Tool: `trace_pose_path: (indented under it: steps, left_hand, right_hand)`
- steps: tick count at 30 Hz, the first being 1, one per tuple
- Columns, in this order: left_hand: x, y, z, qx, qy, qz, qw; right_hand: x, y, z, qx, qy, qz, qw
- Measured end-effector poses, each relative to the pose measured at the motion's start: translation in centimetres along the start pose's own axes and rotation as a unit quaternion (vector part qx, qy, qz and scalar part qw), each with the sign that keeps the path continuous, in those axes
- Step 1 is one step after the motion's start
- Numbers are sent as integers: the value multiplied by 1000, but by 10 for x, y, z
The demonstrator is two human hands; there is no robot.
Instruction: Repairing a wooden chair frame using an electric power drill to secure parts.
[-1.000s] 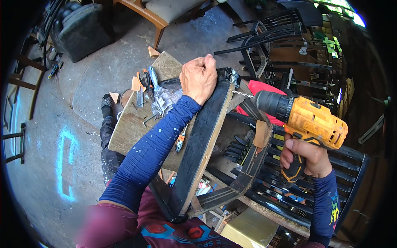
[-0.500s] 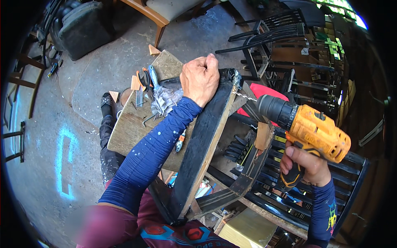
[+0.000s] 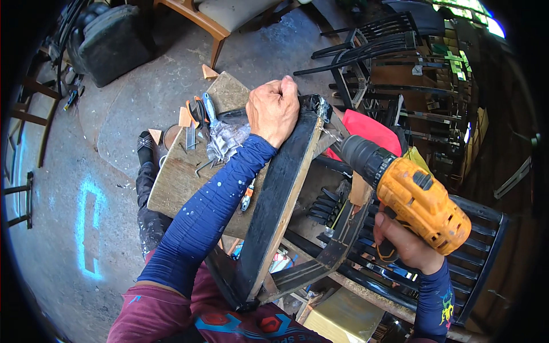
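My right hand grips a yellow and black cordless drill. Its chuck sits close to the upper corner of a black-painted wooden chair frame, and the short bit that shows meets the bare wood there; how deep it goes I cannot tell. My left hand, closed in a fist, holds the frame's top rail near that corner. A curved dark wooden piece joins the frame's lower right side.
Left of the frame, a wooden board carries a scraper, orange-handled pliers, a crumpled rag and a hex key. Black slatted chairs crowd the right. A dark upholstered seat stands far left.
The drill has moved left toward the frame's corner and tilted more steeply, and less of its bit shows. My left hand keeps its hold on the frame.
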State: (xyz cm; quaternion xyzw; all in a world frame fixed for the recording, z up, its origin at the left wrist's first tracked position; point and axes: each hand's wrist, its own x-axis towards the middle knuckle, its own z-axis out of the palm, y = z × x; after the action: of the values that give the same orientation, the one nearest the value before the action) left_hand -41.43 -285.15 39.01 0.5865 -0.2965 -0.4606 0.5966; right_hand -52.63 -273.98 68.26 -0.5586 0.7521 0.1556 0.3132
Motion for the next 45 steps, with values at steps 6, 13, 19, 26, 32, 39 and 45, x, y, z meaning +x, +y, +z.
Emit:
trace_pose_path:
  steps: [6,13,19,26,32,39,45]
  left_hand:
    - [0,0,0,-2,0,-5,1000]
    - [0,4,-2,7,-3,-8,1000]
    - [0,4,-1,5,-5,-8,1000]
    - [0,1,-1,2,-10,-7,1000]
    - [0,2,-1,-4,-9,-11,1000]
    - [0,3,-1,0,3,1,1000]
    - [-1,3,-1,-12,7,10,1000]
  right_hand:
    - [-5,17,13,-100,34,-53,993]
    - [-2,16,16,-317,82,-225,918]
    - [6,4,0,53,-4,12,998]
    - [15,-1,-13,72,-25,-5,997]
    - [14,3,-14,-14,-10,-32,999]
    - [7,5,-5,-82,24,-69,994]
    - [10,12,0,-116,14,-126,985]
